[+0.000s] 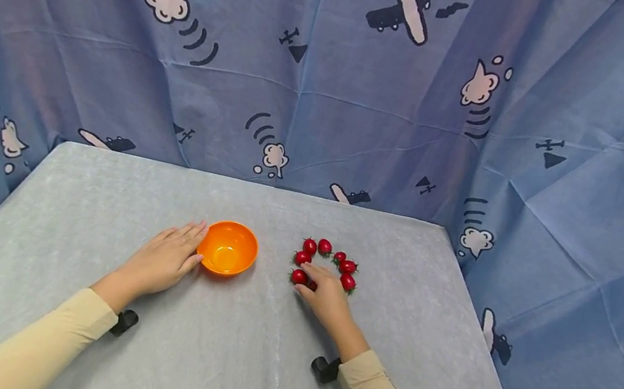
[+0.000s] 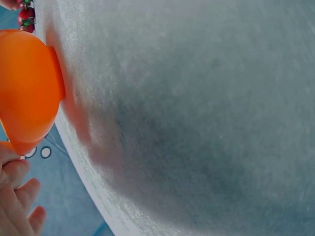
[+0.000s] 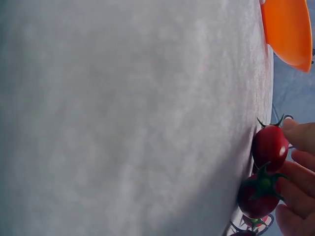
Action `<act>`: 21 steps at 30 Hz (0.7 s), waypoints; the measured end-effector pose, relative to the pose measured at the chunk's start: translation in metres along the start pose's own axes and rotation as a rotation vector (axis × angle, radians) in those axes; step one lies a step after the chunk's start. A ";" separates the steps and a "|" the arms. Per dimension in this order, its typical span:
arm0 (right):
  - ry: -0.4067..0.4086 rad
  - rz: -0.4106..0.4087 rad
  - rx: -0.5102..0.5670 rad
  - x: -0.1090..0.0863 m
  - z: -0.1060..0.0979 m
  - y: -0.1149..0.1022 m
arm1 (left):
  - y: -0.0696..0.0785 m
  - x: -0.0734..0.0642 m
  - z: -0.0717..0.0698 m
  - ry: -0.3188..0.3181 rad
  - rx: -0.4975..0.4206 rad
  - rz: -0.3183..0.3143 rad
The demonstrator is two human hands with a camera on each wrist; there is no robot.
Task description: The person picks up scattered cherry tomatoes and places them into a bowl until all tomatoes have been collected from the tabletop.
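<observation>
An orange bowl point(image 1: 228, 248) stands on the table, its inside bare in the head view. My left hand point(image 1: 168, 258) lies against its left side, fingers fairly straight and the thumb by the near rim. In the left wrist view the fingers point(image 2: 19, 196) touch the bowl's edge. Several red cherry tomatoes point(image 1: 348, 267) with green stems form a rough ring to the right of the bowl. Over the ring's near side reaches my right hand point(image 1: 328, 299). In the right wrist view its thumb and fingers are spread beside a tomato point(image 3: 270, 146), with no firm grip visible.
A pale grey cloth covers the table point(image 1: 222, 358), with a crease running down it. Behind and to the right hangs a blue curtain point(image 1: 332, 74) with plane prints. Small black devices point(image 1: 324, 370) are worn at both wrists.
</observation>
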State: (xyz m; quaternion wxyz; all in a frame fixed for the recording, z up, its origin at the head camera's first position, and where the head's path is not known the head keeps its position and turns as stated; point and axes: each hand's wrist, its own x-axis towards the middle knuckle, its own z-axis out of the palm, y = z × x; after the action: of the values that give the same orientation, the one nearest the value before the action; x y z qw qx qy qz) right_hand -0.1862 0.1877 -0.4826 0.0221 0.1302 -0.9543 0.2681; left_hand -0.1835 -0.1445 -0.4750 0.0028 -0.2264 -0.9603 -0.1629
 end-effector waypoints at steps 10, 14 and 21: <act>-0.026 0.014 -0.056 0.006 0.007 0.000 | 0.000 0.000 0.000 -0.006 -0.008 -0.002; -0.024 0.016 -0.070 0.007 0.008 -0.001 | -0.001 0.000 0.000 -0.001 -0.008 -0.007; 0.009 0.002 -0.053 0.008 0.007 -0.005 | -0.002 -0.001 0.002 0.011 -0.011 0.002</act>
State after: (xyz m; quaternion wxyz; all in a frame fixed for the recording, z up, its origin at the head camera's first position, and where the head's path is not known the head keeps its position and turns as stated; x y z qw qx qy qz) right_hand -0.1927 0.1783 -0.4853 0.0295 0.1277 -0.9610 0.2435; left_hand -0.1835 -0.1457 -0.4771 0.0069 -0.2266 -0.9591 -0.1696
